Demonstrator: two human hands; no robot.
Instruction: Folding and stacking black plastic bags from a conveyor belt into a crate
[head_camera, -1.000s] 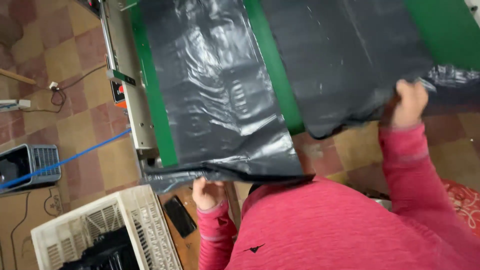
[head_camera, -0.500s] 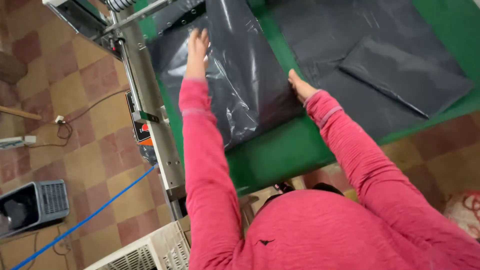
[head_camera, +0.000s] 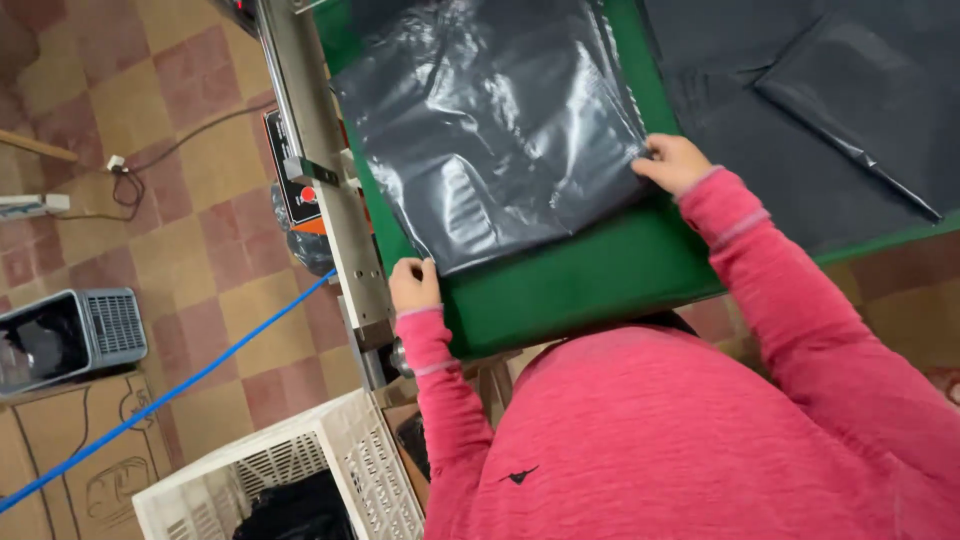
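Grey plastic bag (head_camera: 500, 130) between hands, corners seemingly pinched.

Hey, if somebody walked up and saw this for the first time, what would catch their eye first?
Most likely the shiny dark plastic bag spread flat on the green table, with the left hand at its near left corner and the right hand pressing its right edge. Next, the bright pink sleeves filling the foreground, and the blue cable slanting across the checkered floor on the left.
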